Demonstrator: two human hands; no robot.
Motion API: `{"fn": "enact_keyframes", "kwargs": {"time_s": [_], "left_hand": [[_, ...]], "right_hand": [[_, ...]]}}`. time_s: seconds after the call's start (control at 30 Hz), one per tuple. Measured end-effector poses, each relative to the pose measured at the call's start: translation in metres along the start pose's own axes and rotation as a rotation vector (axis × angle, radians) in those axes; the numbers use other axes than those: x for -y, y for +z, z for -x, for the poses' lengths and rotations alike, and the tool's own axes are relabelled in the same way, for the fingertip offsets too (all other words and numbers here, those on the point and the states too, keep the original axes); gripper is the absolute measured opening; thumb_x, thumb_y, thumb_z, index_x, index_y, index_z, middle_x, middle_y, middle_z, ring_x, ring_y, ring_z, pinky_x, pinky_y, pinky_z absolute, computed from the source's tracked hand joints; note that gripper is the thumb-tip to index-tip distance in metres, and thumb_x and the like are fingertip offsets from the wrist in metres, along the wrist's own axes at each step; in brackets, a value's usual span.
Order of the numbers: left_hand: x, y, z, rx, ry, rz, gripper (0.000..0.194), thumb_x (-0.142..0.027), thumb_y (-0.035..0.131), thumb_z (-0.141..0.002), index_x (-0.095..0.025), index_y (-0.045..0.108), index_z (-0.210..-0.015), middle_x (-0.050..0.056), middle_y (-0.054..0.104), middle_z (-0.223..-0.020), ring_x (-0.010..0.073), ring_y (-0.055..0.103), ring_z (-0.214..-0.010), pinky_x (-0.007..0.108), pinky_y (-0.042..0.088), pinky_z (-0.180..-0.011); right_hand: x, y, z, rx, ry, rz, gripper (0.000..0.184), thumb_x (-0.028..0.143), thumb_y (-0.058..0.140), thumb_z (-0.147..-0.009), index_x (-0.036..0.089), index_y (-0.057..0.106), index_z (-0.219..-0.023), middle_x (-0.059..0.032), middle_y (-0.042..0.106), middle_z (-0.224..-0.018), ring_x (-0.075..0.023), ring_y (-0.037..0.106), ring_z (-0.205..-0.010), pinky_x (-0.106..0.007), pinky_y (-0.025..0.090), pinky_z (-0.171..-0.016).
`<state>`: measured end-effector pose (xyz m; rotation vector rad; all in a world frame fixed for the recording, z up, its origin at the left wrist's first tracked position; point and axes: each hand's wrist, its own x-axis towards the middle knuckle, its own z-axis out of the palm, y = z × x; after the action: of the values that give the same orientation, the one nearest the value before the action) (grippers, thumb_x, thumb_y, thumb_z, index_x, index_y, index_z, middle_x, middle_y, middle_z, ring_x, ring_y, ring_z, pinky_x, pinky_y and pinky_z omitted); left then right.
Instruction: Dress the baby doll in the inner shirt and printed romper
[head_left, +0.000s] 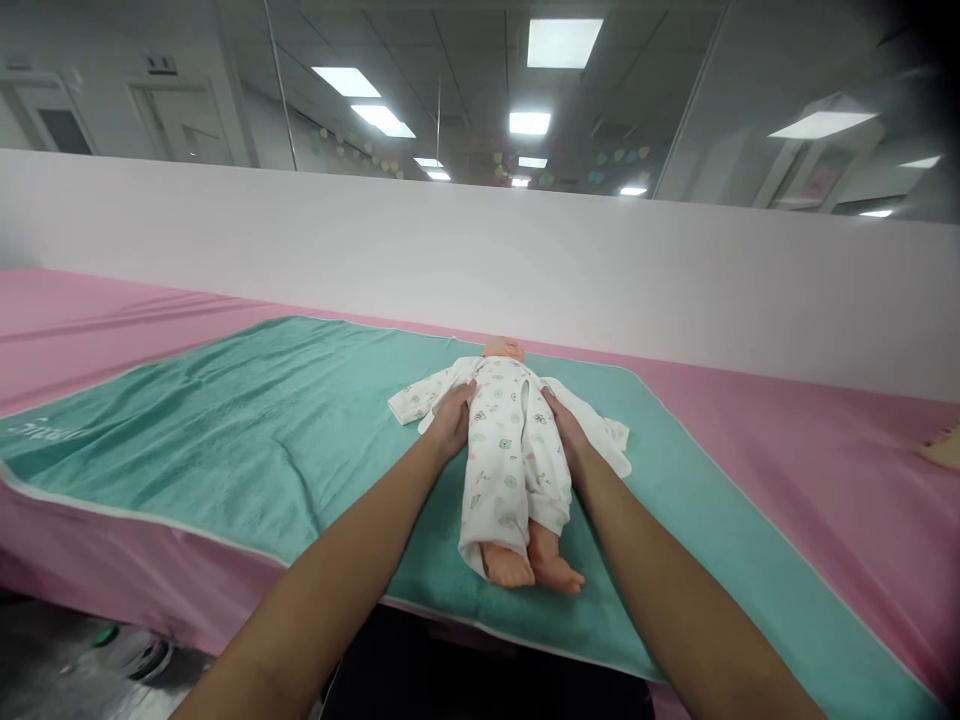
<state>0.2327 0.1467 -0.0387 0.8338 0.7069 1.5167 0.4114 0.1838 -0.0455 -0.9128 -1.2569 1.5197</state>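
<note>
A baby doll [508, 570] lies on its back in the middle of the head view, head away from me and bare feet towards me. It wears white printed trousers [499, 470] and a white top [424, 395] whose sleeves spread out to both sides. My left hand [451, 418] is closed around the doll's left-hand side in the picture, at the trousers' upper part. Opposite it, my right hand [564, 420] grips the other side, thumb on top. Most of my fingers are hidden beneath the doll and cloth.
Under the doll a green towel [225, 430] with a pale edge covers part of a pink-covered table [810, 460]. Behind stands a low white wall [450, 250] with glass above. A beige object [943, 445] shows at the right edge.
</note>
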Motion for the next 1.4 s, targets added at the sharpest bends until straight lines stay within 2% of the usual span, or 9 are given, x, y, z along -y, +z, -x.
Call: {"fn": "enact_keyframes", "kwargs": {"time_s": [0.17,0.3,0.37,0.47,0.53,0.67,0.87,1.2,1.4], "left_hand": [[-0.006,0.003,0.013,-0.289,0.140,-0.511,0.048,-0.041,0.067,-0.072,-0.018,0.053,-0.111,0.011,0.057,-0.116,0.0240,0.055,-0.106,0.037,0.042,-0.092],[-0.009,0.009,0.077,-0.206,0.388,-0.847,0.027,-0.033,0.057,-0.080,-0.020,0.058,-0.103,0.007,0.057,-0.114,0.0203,0.050,-0.110,0.034,0.041,-0.094],[-0.007,0.007,0.124,-0.044,0.463,-0.975,0.017,-0.028,0.054,-0.082,-0.020,0.060,-0.096,0.005,0.056,-0.110,0.0185,0.051,-0.107,0.033,0.041,-0.094],[-0.001,0.002,0.185,0.024,0.452,-1.083,0.018,-0.018,0.045,-0.084,-0.022,0.057,-0.097,0.005,0.054,-0.104,0.0171,0.051,-0.101,0.034,0.043,-0.091],[0.003,0.002,0.207,0.041,0.412,-1.118,0.030,-0.011,0.044,-0.081,-0.024,0.053,-0.107,0.005,0.052,-0.107,0.0172,0.049,-0.104,0.035,0.043,-0.091],[0.010,0.009,0.210,0.038,0.441,-1.237,0.041,-0.006,0.045,-0.077,-0.024,0.047,-0.115,0.005,0.048,-0.110,0.0174,0.048,-0.104,0.035,0.042,-0.091],[0.018,0.013,0.207,-0.051,0.470,-1.365,0.035,-0.012,0.041,-0.084,-0.022,0.043,-0.117,0.004,0.051,-0.093,0.0163,0.052,-0.085,0.033,0.046,-0.078],[0.006,0.021,0.205,-0.139,0.585,-1.310,0.026,-0.005,0.040,-0.076,-0.020,0.053,-0.093,0.003,0.052,-0.093,0.0158,0.052,-0.088,0.031,0.047,-0.078],[0.008,0.013,0.200,-0.192,0.730,-1.446,0.037,0.000,0.038,-0.072,-0.021,0.057,-0.096,0.006,0.052,-0.101,0.0191,0.052,-0.094,0.036,0.047,-0.079]], "right_hand": [[-0.001,-0.007,-0.002,-0.212,-0.119,0.254,0.046,0.056,0.049,-0.077,0.016,0.063,-0.096,-0.0100,0.066,-0.101,-0.0253,0.058,-0.100,-0.039,0.043,-0.091],[0.011,-0.004,0.061,-0.318,-0.366,0.440,0.035,0.042,0.057,-0.075,0.019,0.058,-0.101,-0.0073,0.060,-0.111,-0.0225,0.051,-0.107,-0.035,0.038,-0.095],[0.018,0.003,0.112,-0.181,-0.496,0.638,0.023,0.034,0.055,-0.078,0.021,0.057,-0.096,-0.0042,0.061,-0.101,-0.0189,0.054,-0.097,-0.032,0.041,-0.086],[0.022,0.018,0.179,0.230,-0.515,1.014,0.007,0.023,0.051,-0.080,0.022,0.058,-0.079,0.0002,0.062,-0.080,-0.0161,0.054,-0.080,-0.031,0.039,-0.078],[0.020,0.029,0.200,0.272,-0.562,1.208,0.008,0.018,0.053,-0.077,0.021,0.058,-0.082,-0.0012,0.062,-0.082,-0.0182,0.053,-0.083,-0.034,0.036,-0.080],[0.015,0.046,0.199,0.219,-0.634,1.380,0.010,0.012,0.053,-0.074,0.019,0.057,-0.080,-0.0038,0.062,-0.080,-0.0205,0.052,-0.084,-0.038,0.032,-0.079],[0.016,0.051,0.216,0.125,-0.463,1.015,0.006,0.020,0.046,-0.080,0.020,0.047,-0.074,0.0023,0.052,-0.067,-0.0126,0.045,-0.061,-0.025,0.033,-0.056],[-0.017,0.076,0.239,-0.012,-0.459,0.861,0.011,0.010,0.048,-0.075,0.021,0.050,-0.078,-0.0001,0.055,-0.073,-0.0152,0.051,-0.067,-0.028,0.039,-0.063],[0.024,0.064,0.231,0.190,-0.468,0.805,0.009,0.018,0.051,-0.081,0.024,0.057,-0.078,0.0013,0.060,-0.077,-0.0154,0.056,-0.077,-0.029,0.042,-0.070]]}}
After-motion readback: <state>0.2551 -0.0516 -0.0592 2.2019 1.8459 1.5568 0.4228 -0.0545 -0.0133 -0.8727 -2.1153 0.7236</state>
